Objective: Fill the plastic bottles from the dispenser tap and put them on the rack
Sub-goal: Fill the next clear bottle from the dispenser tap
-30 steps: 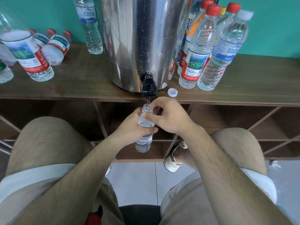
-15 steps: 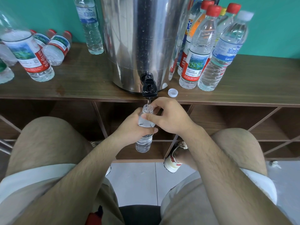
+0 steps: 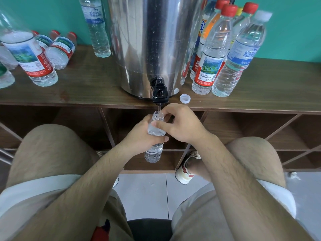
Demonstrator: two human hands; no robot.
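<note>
Two grips clamp the bottle (image 3: 153, 153) under the tap (image 3: 160, 94): left hand (image 3: 142, 136) mid-body, right hand (image 3: 182, 126) at its neck

A small clear plastic bottle (image 3: 153, 153), uncapped and upright, is held directly under the black dispenser tap (image 3: 160, 94). A thin stream of water runs into its open mouth. A white cap (image 3: 185, 98) lies just right of the tap. Capped bottles (image 3: 210, 66) cluster further right, and other bottles (image 3: 34, 63) stand or lie well to its left.
</note>
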